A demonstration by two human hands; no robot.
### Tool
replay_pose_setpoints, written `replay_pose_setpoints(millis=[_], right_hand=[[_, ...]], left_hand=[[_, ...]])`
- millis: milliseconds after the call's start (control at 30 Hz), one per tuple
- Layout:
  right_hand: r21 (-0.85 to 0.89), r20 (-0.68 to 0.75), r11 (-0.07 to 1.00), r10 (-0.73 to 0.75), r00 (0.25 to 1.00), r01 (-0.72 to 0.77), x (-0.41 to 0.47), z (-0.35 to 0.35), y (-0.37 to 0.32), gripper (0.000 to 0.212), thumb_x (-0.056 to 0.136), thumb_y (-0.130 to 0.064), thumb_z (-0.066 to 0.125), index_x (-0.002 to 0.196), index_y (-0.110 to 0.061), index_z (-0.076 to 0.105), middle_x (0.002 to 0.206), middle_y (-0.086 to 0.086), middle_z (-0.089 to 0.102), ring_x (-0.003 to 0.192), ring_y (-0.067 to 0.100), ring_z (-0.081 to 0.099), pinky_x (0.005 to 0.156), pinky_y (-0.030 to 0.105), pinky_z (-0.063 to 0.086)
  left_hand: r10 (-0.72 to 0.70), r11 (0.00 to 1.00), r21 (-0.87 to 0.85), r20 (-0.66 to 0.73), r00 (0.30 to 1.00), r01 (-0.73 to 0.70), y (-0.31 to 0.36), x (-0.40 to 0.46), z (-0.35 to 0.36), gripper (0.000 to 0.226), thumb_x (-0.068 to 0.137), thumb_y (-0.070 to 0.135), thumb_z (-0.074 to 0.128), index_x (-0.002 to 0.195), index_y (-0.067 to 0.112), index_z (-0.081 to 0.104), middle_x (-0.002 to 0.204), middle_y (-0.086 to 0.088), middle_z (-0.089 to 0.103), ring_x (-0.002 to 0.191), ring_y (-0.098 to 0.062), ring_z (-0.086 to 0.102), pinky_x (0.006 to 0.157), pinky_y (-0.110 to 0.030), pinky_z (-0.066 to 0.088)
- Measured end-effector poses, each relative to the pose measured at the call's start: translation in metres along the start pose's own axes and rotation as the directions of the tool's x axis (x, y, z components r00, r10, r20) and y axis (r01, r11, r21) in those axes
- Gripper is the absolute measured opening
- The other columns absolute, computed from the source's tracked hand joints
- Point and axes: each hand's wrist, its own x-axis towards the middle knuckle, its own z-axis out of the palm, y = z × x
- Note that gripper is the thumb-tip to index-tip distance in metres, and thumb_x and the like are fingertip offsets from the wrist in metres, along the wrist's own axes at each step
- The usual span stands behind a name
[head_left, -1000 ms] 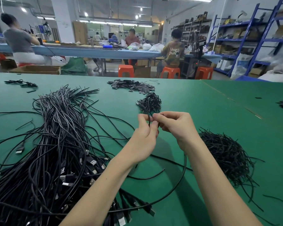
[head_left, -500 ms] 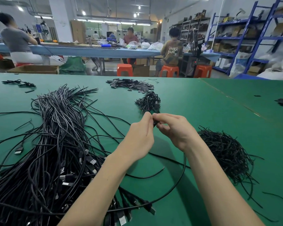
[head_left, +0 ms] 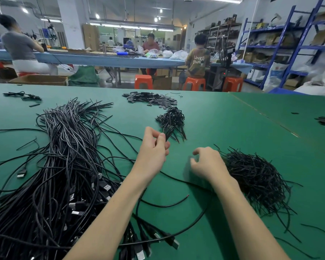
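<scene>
Green tabletop [head_left: 233,128] fills most of the frame. Left hand [head_left: 152,151], at centre, pinches a short bent black wire tie [head_left: 167,133] between thumb and fingertips. The tie sits at the lower edge of a small heap of bent black ties [head_left: 172,118]. Right hand [head_left: 208,164], just right of centre, is blurred, with fingers loosely curled and nothing seen in them. It is just beside a loose mound of straight black ties [head_left: 255,177]. A thick bundle of long black USB cables [head_left: 64,166] sprawls across the left half.

A short black wire piece [head_left: 167,133], pinched in the left hand [head_left: 152,152], slants upward above the table.
</scene>
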Motion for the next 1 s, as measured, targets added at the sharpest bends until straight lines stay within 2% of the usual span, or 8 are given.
replay_pose_setpoints(millis=[67,167,300,467,600,733,867,1000], right_hand=[[-0.030,0.019,1.000,0.006,1.000,-0.005,-0.003,0.007,-0.005,0.036,0.098,-0.028,0.052,0.130,-0.016,0.059,0.132,0.012,0.055,0.127,0.035,0.045,0.101,0.039,0.043],[-0.002,-0.087,0.999,0.038,0.995,-0.038,-0.005,0.001,-0.009,0.035,0.097,-0.028,0.056,0.130,-0.017,0.057,0.133,0.011,0.050,0.128,0.034,0.042,0.099,0.039,0.043],[-0.049,0.071,0.993,0.109,0.991,-0.106,-0.008,-0.003,-0.014,0.035,0.093,-0.016,0.052,0.128,-0.011,0.055,0.132,0.015,0.046,0.128,0.037,0.041,0.102,0.042,0.043],[0.039,0.087,0.998,-0.056,0.995,0.052,-0.013,0.005,-0.033,0.035,0.087,-0.011,0.053,0.120,-0.015,0.065,0.123,0.012,0.058,0.119,0.032,0.054,0.099,0.033,0.047],[0.231,0.035,0.964,-0.141,0.989,0.129,-0.015,0.005,-0.035,0.024,0.086,-0.013,0.056,0.098,-0.023,0.075,0.098,0.001,0.072,0.096,0.024,0.068,0.089,0.033,0.056],[0.039,-0.149,0.999,0.022,0.989,-0.016,0.001,-0.016,-0.002,0.030,0.090,-0.015,0.056,0.113,-0.023,0.073,0.118,0.004,0.071,0.116,0.027,0.061,0.094,0.035,0.053],[-0.056,-0.091,0.985,0.157,0.983,-0.163,0.009,-0.027,0.037,0.034,0.089,-0.010,0.058,0.117,-0.024,0.071,0.121,0.006,0.069,0.120,0.029,0.056,0.091,0.035,0.053],[-0.080,-0.071,0.971,0.221,0.973,-0.227,0.012,-0.019,0.040,0.025,0.089,-0.013,0.062,0.109,-0.021,0.073,0.114,0.008,0.070,0.110,0.030,0.061,0.083,0.034,0.054]], left_hand=[[-0.029,0.999,-0.034,0.015,0.999,0.030,-0.001,-0.001,0.000,0.020,0.107,0.018,0.037,0.088,0.018,0.032,0.073,-0.001,0.046,0.048,-0.003,0.036,0.043,-0.015,0.029],[-0.045,0.998,-0.047,0.007,0.999,0.045,0.000,0.000,-0.001,0.020,0.107,0.018,0.037,0.088,0.018,0.033,0.073,-0.001,0.047,0.051,-0.006,0.036,0.044,-0.015,0.029],[-0.044,0.998,-0.052,0.009,0.999,0.045,0.003,0.000,-0.001,0.020,0.107,0.018,0.037,0.088,0.018,0.033,0.074,-0.002,0.046,0.053,-0.008,0.035,0.044,-0.016,0.028],[-0.051,0.997,-0.062,0.007,0.999,0.051,0.003,-0.003,0.004,0.019,0.107,0.018,0.038,0.089,0.018,0.034,0.074,-0.001,0.047,0.049,-0.004,0.036,0.043,-0.015,0.029],[-0.071,0.992,-0.107,-0.008,0.997,0.070,0.002,-0.002,0.003,0.019,0.107,0.016,0.039,0.089,0.017,0.035,0.073,-0.002,0.049,0.044,-0.001,0.037,0.042,-0.014,0.029],[-0.113,0.976,-0.186,-0.001,0.994,0.111,-0.001,-0.001,0.002,0.019,0.106,0.016,0.039,0.088,0.018,0.035,0.071,0.001,0.048,0.045,-0.003,0.037,0.042,-0.014,0.028],[-0.154,0.944,-0.293,0.021,0.988,0.153,-0.004,0.001,0.005,0.019,0.106,0.014,0.039,0.088,0.017,0.035,0.066,0.003,0.048,0.046,-0.005,0.035,0.040,-0.014,0.027],[-0.181,0.918,-0.349,0.049,0.982,0.186,-0.006,0.000,0.008,0.017,0.106,0.013,0.039,0.090,0.016,0.034,0.064,0.004,0.048,0.047,-0.006,0.033,0.040,-0.015,0.025]])
